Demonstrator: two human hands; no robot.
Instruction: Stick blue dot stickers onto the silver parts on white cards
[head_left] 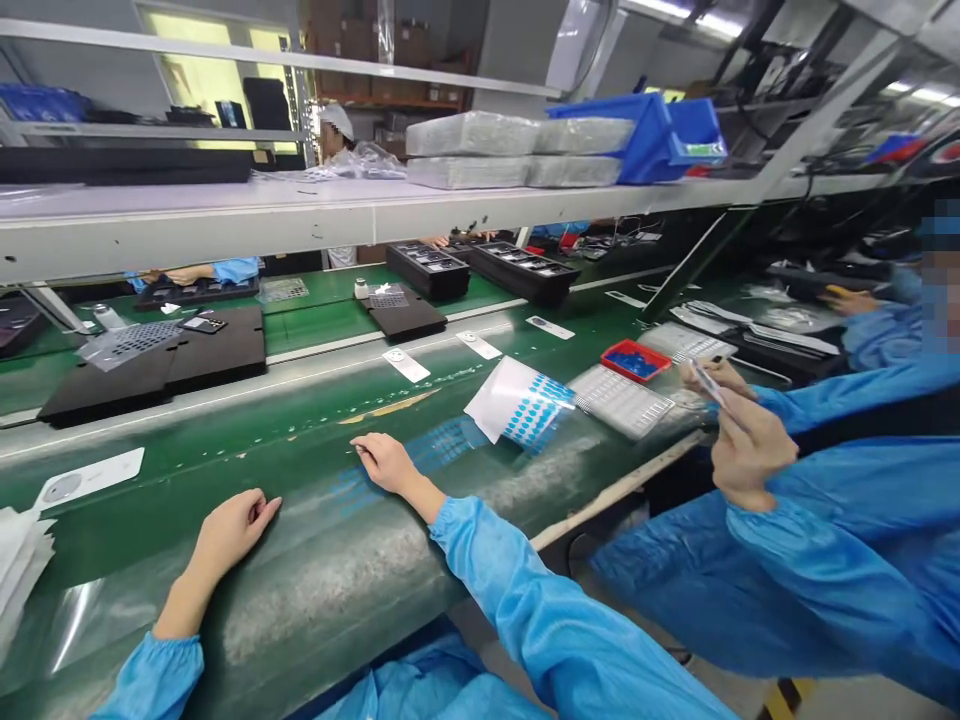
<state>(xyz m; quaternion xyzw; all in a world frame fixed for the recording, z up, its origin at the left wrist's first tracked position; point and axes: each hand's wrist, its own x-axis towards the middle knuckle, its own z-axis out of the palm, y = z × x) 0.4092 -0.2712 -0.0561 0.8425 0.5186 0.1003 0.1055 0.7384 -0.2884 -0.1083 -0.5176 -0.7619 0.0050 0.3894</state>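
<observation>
My left hand [231, 530] rests on the green work surface [292, 570], its fingers loosely curled in, with nothing seen in them. To its right, my right hand [386, 462] lies with thumb and fingertips drawn together; whatever they may pinch is too small to make out. Under and beside that wrist is a clear film with rows of blue marks [442, 442]. Just beyond it lies a white sheet [495, 395], partly covered by a sheet of blue drop-shaped stickers [536, 410]. White printed cards [406, 364] lie farther back on the surface.
At right, a co-worker's hands [750, 440] hold a small flat piece near a red tray of blue bits [634, 360] and a clear tray [626, 400]. Black foam blocks [217, 350] stand behind. A white shelf [330, 225] crosses above. White papers [22, 560] lie far left.
</observation>
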